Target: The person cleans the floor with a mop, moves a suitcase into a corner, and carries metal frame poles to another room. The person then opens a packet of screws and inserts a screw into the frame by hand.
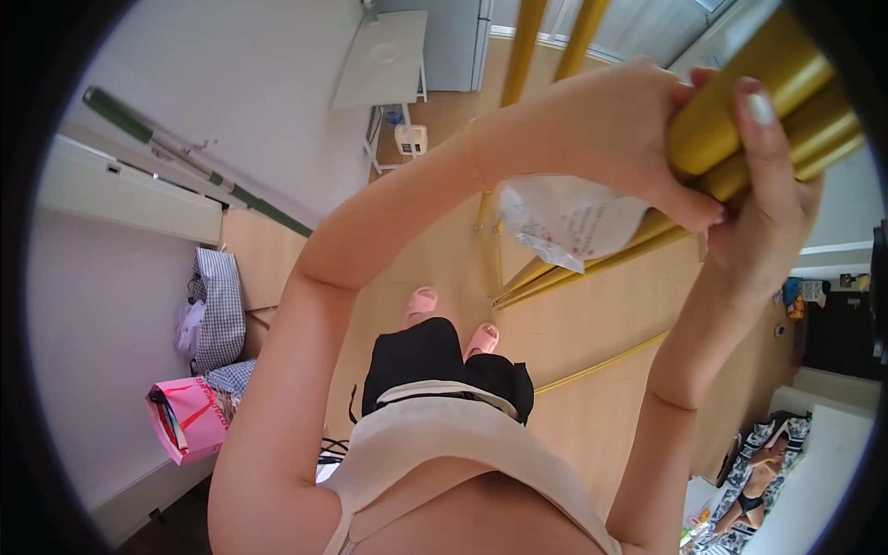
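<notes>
Several glossy yellow metal tubes (740, 116) run together at the upper right, close to the camera. My left hand (629, 129) reaches across and closes around them, its fingers partly hidden behind the thickest tube. My right hand (772, 199) grips the same tubes from the right, its thumb laid up along them. A clear plastic bag with printed text (578, 222) hangs just below my left hand, against the thinner tubes that slope down to the floor. Whether a hand holds the bag, I cannot tell.
A thin yellow tube (601, 361) lies on the wooden floor. White table (384, 65) and fridge (453, 42) stand ahead. A green pole (185, 157) leans left, above a checked bag (219, 305) and pink bag (190, 421). Pink slippers (481, 340) are on my feet.
</notes>
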A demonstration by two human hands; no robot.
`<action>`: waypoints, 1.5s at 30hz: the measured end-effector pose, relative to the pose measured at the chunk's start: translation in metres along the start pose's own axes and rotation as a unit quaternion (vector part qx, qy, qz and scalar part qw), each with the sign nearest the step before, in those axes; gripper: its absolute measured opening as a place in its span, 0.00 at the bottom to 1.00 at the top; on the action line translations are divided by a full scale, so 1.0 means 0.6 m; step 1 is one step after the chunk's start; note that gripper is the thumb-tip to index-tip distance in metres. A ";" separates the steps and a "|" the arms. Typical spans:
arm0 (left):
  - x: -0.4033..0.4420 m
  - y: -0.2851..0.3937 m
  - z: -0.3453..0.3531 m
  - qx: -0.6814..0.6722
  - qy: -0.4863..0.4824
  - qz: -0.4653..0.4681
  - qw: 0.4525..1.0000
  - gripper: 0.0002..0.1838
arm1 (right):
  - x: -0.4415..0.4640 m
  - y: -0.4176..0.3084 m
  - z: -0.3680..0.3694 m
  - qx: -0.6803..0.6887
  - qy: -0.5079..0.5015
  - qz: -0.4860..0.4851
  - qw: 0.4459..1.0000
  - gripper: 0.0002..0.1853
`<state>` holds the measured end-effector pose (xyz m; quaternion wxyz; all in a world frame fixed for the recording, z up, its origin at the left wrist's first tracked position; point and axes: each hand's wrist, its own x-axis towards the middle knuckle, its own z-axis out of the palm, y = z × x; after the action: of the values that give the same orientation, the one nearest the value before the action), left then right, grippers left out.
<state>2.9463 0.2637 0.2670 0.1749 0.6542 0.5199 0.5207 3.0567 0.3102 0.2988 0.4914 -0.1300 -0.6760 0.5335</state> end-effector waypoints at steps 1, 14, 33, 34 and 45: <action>-0.013 0.005 -0.005 -0.001 0.005 0.001 1.000 0.25 | -0.009 -0.014 0.009 -0.036 -0.023 -0.025 0.999 0.18; -0.262 0.082 -0.164 0.022 -0.095 0.073 0.993 0.29 | -0.244 -0.135 0.286 -0.134 0.156 0.013 0.978 0.23; -0.717 0.343 -0.238 -0.012 0.144 0.090 0.985 0.21 | -0.586 -0.326 0.475 0.239 0.017 -0.042 0.970 0.24; -0.739 0.358 -0.243 -0.008 0.145 0.090 0.985 0.21 | -0.601 -0.337 0.493 0.228 0.018 -0.053 0.972 0.25; -0.892 0.454 -0.363 -0.045 0.328 0.073 0.941 0.19 | -0.636 -0.431 0.631 0.168 -0.126 -0.005 0.978 0.23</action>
<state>2.9383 -0.3744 0.2960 -0.0144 0.4751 0.4748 0.7407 3.0273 -0.2841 0.3378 0.4200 0.0263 -0.6337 0.6491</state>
